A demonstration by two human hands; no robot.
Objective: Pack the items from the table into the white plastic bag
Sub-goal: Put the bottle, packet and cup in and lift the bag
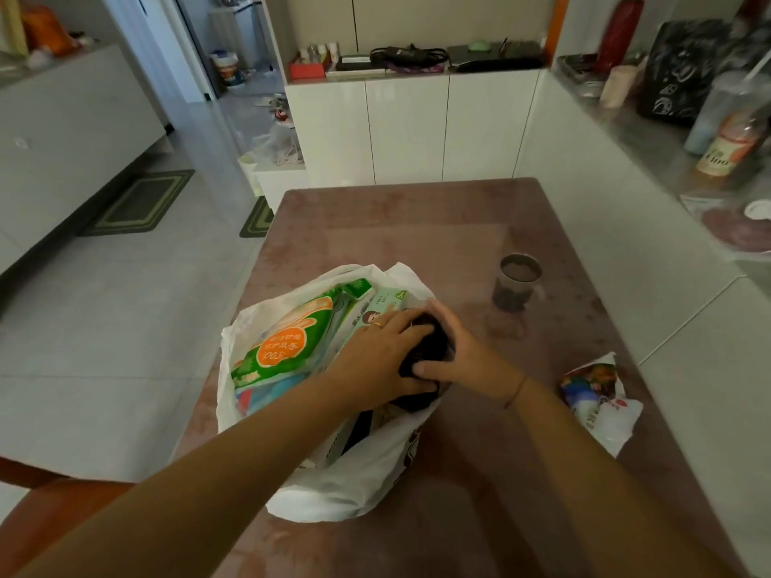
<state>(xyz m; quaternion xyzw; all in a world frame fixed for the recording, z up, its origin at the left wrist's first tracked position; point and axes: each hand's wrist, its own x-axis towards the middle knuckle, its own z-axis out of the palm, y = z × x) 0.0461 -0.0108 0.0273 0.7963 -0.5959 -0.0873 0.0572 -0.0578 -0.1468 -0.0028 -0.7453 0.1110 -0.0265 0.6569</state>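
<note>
The white plastic bag (354, 477) stands open near the front of the brown table (417, 227). Inside it lie a green and orange packet (283, 348) and a pale green box (384, 304). Both hands grip a dark black item (429, 337) at the bag's right rim: my left hand (375, 356) presses on it from the left, my right hand (467, 356) holds it from the right. A clear cup with dark contents (515, 285) stands on the table to the right. A colourful snack packet (596, 398) lies near the table's right edge.
A white counter (651, 131) with bottles and a dark bag runs along the right. White cabinets (417, 127) stand behind the table. Grey tiled floor with green mats (139, 202) lies to the left. A brown chair (54, 506) shows at bottom left.
</note>
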